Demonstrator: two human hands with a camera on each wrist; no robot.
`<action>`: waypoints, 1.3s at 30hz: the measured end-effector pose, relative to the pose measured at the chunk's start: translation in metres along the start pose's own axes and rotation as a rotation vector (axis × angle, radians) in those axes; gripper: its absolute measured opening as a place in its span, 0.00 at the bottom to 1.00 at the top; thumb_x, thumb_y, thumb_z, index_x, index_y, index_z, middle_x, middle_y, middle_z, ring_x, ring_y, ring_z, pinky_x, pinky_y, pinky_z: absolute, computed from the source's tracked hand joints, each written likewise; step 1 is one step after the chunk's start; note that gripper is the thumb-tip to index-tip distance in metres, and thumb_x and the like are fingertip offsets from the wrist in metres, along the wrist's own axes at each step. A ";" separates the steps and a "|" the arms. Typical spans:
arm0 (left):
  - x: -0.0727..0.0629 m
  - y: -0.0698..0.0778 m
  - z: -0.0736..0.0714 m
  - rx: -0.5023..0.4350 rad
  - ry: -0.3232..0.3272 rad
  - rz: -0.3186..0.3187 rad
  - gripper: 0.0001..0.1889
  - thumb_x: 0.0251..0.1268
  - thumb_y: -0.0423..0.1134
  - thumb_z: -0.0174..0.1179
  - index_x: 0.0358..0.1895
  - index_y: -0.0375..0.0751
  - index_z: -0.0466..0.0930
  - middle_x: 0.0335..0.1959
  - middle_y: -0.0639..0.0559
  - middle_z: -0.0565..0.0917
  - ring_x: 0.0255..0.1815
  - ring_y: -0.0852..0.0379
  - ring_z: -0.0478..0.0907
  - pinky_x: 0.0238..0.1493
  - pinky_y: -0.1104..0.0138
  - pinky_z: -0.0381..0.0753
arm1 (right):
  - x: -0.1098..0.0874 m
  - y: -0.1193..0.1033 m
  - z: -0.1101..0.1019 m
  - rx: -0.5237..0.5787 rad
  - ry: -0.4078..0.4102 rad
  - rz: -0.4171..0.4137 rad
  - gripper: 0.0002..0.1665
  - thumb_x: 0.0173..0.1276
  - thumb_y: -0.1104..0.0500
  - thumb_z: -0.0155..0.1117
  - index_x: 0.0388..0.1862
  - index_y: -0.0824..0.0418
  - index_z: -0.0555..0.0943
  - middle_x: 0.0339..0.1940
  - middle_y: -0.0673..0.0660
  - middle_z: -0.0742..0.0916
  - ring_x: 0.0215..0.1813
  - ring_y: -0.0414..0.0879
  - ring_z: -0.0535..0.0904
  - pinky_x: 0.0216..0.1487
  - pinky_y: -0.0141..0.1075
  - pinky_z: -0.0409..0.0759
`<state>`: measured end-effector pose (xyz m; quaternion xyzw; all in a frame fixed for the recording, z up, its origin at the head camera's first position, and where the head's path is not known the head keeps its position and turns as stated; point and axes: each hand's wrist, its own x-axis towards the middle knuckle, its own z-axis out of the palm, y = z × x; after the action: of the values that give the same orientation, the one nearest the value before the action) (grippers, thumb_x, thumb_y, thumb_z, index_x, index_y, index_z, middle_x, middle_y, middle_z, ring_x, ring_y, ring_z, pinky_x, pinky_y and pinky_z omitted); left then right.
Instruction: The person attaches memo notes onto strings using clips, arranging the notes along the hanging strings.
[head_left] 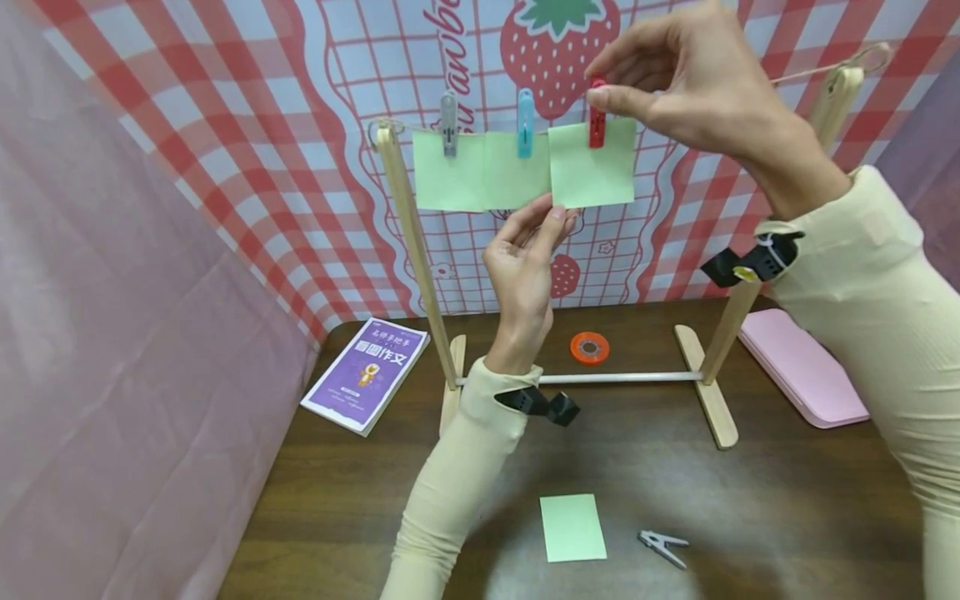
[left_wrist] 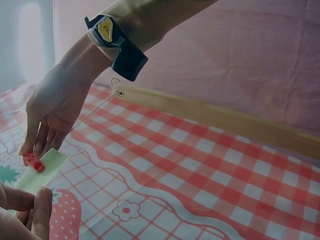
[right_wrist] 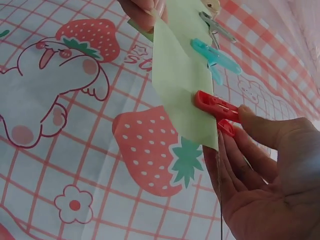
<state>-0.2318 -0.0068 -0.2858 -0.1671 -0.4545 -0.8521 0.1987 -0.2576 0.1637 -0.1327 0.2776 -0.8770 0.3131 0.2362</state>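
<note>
Head view: right hand (head_left: 701,92) pinches the red clip (head_left: 597,129) at the top edge of the rightmost green note (head_left: 592,175), hung on the string (head_left: 810,73); left hand (head_left: 525,262) pinches that note near its lower left corner, thumb in front. Note's left edge meets the middle note (head_left: 517,179); on the right, bare string runs to the right post (head_left: 837,98).

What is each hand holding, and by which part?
The right hand pinches the red clip by its handle end. The left hand pinches the rightmost hanging paper by its lower left corner in the head view.
</note>
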 end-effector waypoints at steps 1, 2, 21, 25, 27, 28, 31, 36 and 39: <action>0.000 0.000 0.000 -0.004 0.001 -0.001 0.15 0.73 0.25 0.60 0.58 0.20 0.79 0.39 0.51 0.85 0.40 0.60 0.90 0.53 0.66 0.91 | 0.000 0.000 0.000 -0.007 -0.006 -0.001 0.19 0.74 0.51 0.69 0.56 0.61 0.87 0.35 0.26 0.81 0.37 0.26 0.80 0.42 0.19 0.75; 0.000 0.000 0.000 -0.009 0.002 -0.003 0.15 0.73 0.25 0.60 0.58 0.19 0.79 0.38 0.51 0.85 0.40 0.60 0.90 0.53 0.66 0.91 | -0.001 0.000 0.000 -0.013 -0.011 0.000 0.20 0.74 0.50 0.69 0.57 0.60 0.87 0.36 0.26 0.81 0.37 0.25 0.80 0.43 0.19 0.75; 0.000 -0.004 -0.011 -0.021 -0.009 -0.029 0.15 0.72 0.24 0.62 0.58 0.20 0.79 0.40 0.51 0.88 0.41 0.60 0.90 0.57 0.62 0.90 | -0.007 -0.004 -0.001 -0.045 0.039 -0.007 0.23 0.73 0.48 0.69 0.63 0.54 0.85 0.59 0.55 0.88 0.53 0.25 0.79 0.68 0.26 0.81; -0.002 -0.003 -0.016 -0.028 -0.003 -0.029 0.15 0.70 0.23 0.63 0.57 0.19 0.79 0.40 0.52 0.88 0.41 0.60 0.91 0.57 0.62 0.91 | -0.015 -0.007 -0.004 -0.037 0.097 -0.048 0.22 0.73 0.52 0.71 0.63 0.55 0.85 0.59 0.55 0.88 0.55 0.25 0.79 0.66 0.22 0.80; -0.004 -0.002 -0.020 -0.018 -0.002 -0.031 0.14 0.70 0.23 0.63 0.56 0.19 0.79 0.39 0.52 0.88 0.41 0.59 0.91 0.56 0.63 0.91 | -0.021 -0.007 -0.006 -0.037 0.121 -0.084 0.21 0.72 0.54 0.71 0.62 0.56 0.85 0.58 0.55 0.88 0.54 0.22 0.78 0.65 0.20 0.79; -0.006 -0.002 -0.023 -0.003 -0.004 -0.035 0.14 0.69 0.23 0.63 0.55 0.19 0.80 0.40 0.52 0.88 0.41 0.59 0.90 0.56 0.63 0.91 | -0.025 -0.007 -0.007 -0.041 0.130 -0.091 0.21 0.72 0.55 0.71 0.62 0.56 0.86 0.58 0.55 0.89 0.54 0.21 0.78 0.64 0.20 0.79; -0.013 -0.003 -0.031 0.079 -0.041 -0.068 0.14 0.69 0.24 0.64 0.55 0.22 0.80 0.42 0.49 0.88 0.42 0.59 0.89 0.56 0.65 0.90 | -0.039 -0.004 -0.009 -0.063 0.147 -0.135 0.20 0.71 0.56 0.72 0.60 0.59 0.87 0.55 0.55 0.90 0.53 0.18 0.77 0.62 0.17 0.78; -0.028 -0.009 -0.051 0.301 -0.156 -0.134 0.18 0.68 0.29 0.68 0.58 0.27 0.81 0.52 0.38 0.87 0.45 0.61 0.87 0.53 0.69 0.89 | -0.066 0.007 -0.009 -0.085 0.140 -0.191 0.18 0.68 0.61 0.74 0.56 0.62 0.88 0.50 0.58 0.91 0.49 0.17 0.76 0.56 0.12 0.75; -0.038 -0.011 -0.063 0.415 -0.218 -0.182 0.18 0.67 0.32 0.69 0.58 0.33 0.82 0.55 0.37 0.87 0.48 0.59 0.87 0.53 0.66 0.90 | -0.082 0.015 -0.006 -0.090 0.113 -0.203 0.18 0.65 0.65 0.76 0.53 0.63 0.88 0.48 0.59 0.91 0.48 0.17 0.76 0.53 0.09 0.73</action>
<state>-0.2110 -0.0472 -0.3444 -0.1719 -0.6516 -0.7319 0.1010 -0.2057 0.2054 -0.1835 0.3358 -0.8429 0.2631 0.3280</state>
